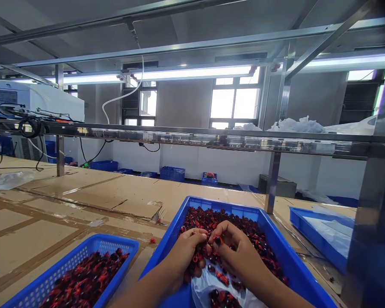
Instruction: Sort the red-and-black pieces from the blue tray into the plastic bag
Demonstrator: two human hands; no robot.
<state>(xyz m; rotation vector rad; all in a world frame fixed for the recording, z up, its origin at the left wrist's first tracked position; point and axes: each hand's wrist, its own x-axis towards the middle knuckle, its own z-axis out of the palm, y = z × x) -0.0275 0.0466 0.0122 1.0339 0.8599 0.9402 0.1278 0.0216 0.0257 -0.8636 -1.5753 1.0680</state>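
Both my hands are inside a blue plastic tray heaped with several small red-and-black parts. My left hand is curled shut over a clutch of these parts. My right hand pinches one red-and-black part between thumb and fingertips, close against the left hand. A white plastic bag lies in the tray under my wrists, with a few parts on it.
A blue mesh basket holding more red-and-black parts sits at the lower left. Another blue tray lined with plastic is at the right. Cardboard covers the bench. A steel post and shelf stand behind the tray.
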